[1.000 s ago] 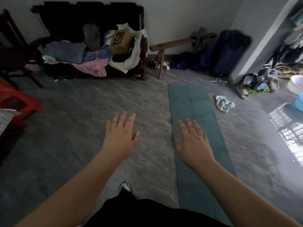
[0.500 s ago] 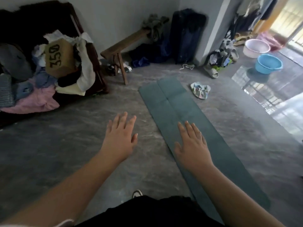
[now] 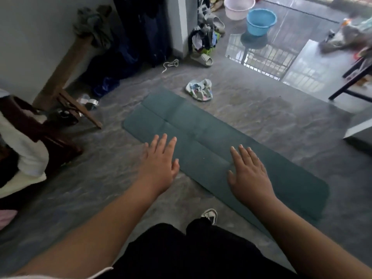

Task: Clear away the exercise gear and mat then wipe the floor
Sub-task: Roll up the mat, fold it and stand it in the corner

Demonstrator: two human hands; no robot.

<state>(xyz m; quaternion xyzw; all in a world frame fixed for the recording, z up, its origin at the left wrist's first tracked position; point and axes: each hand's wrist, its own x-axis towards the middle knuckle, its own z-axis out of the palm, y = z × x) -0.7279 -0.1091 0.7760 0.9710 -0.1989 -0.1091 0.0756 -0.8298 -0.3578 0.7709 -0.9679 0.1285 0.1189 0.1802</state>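
Note:
A dark green exercise mat (image 3: 201, 135) lies flat on the grey floor, running from upper left to lower right. My left hand (image 3: 159, 166) hovers palm down over the mat's near left edge, fingers spread, holding nothing. My right hand (image 3: 249, 174) hangs palm down above the middle of the mat, also empty with fingers apart. A white skipping rope (image 3: 170, 64) lies on the floor beyond the mat, near the wall.
A crumpled colourful cloth (image 3: 199, 90) lies just past the mat's far end. A wooden bench (image 3: 66, 77) leans at left. A blue basin (image 3: 260, 21) and a pink basin (image 3: 238, 6) stand at the top. Slippers (image 3: 202, 59) and a black table leg (image 3: 350, 79) are to the right.
The view has swung to the right: the cluttered sofa has left the frame and the basins and doorway have come in. Both hands stay spread and empty above the mat.

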